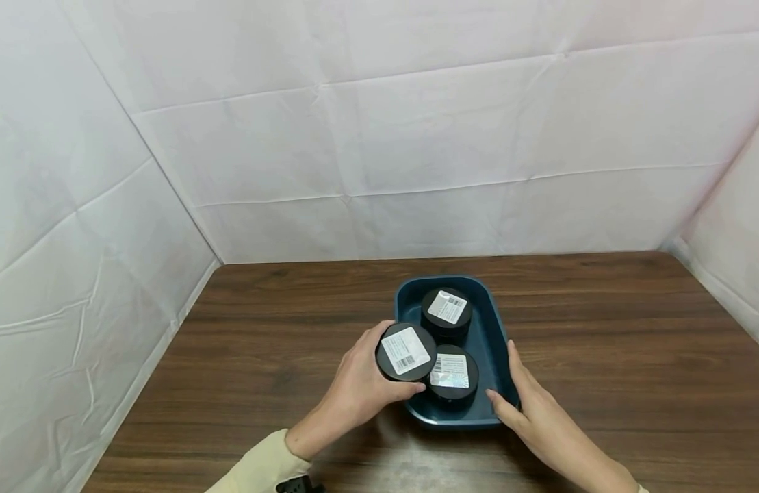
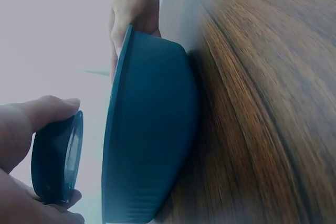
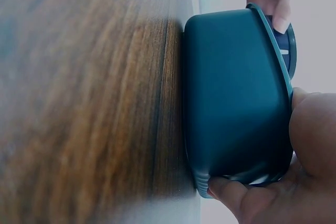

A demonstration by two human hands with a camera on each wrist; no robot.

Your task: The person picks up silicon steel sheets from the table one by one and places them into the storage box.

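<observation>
My left hand [image 1: 367,383] grips a black round tub [image 1: 405,352] with a white barcode label on its top face, over the left rim of a dark teal tray [image 1: 486,335]. The left wrist view shows this tub [image 2: 51,161] pinched between thumb and fingers, apart from the tray's outer wall [image 2: 149,129]. Two similar labelled tubs stand inside the tray, one toward the back [image 1: 437,322] and one nearer the front [image 1: 456,397]. My right hand [image 1: 542,418] holds the tray's right side, its thumb at the rim and fingers along the outer wall [image 3: 236,93].
The tray stands on a brown wood-grain table [image 1: 293,308]. White cloth walls rise behind the table [image 1: 416,137], on the left [image 1: 77,239] and on the right [image 1: 736,246]. A black device [image 1: 296,485] shows at the left sleeve's cuff.
</observation>
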